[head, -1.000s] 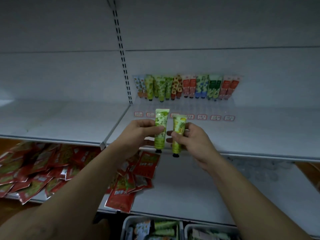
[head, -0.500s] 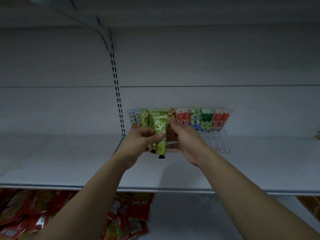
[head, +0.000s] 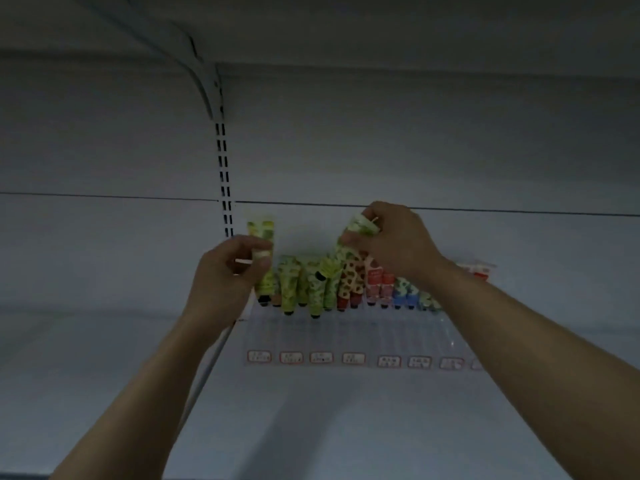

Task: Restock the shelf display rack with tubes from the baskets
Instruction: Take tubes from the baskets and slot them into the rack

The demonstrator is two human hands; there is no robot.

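Note:
My left hand (head: 230, 271) grips a green patterned tube (head: 264, 251) upright, cap down, at the left end of the row of tubes. My right hand (head: 398, 242) pinches the top of a second green tube (head: 341, 254), which slants down-left with its black cap among the standing green tubes (head: 289, 285). The clear display rack (head: 346, 327) sits on the white shelf (head: 329, 410) against the back wall. It holds a back row of green, brown-spotted, red and blue tubes. My right forearm hides the rack's right part.
Small red-framed price labels (head: 322, 357) line the rack's front edge. A slotted upright post (head: 224, 174) and a shelf bracket (head: 204, 84) rise behind my left hand. Another shelf hangs overhead.
Both hands have risen and moved apart to the back row. The right hand's tube now tilts into the green tubes. The view has closed in on the rack.

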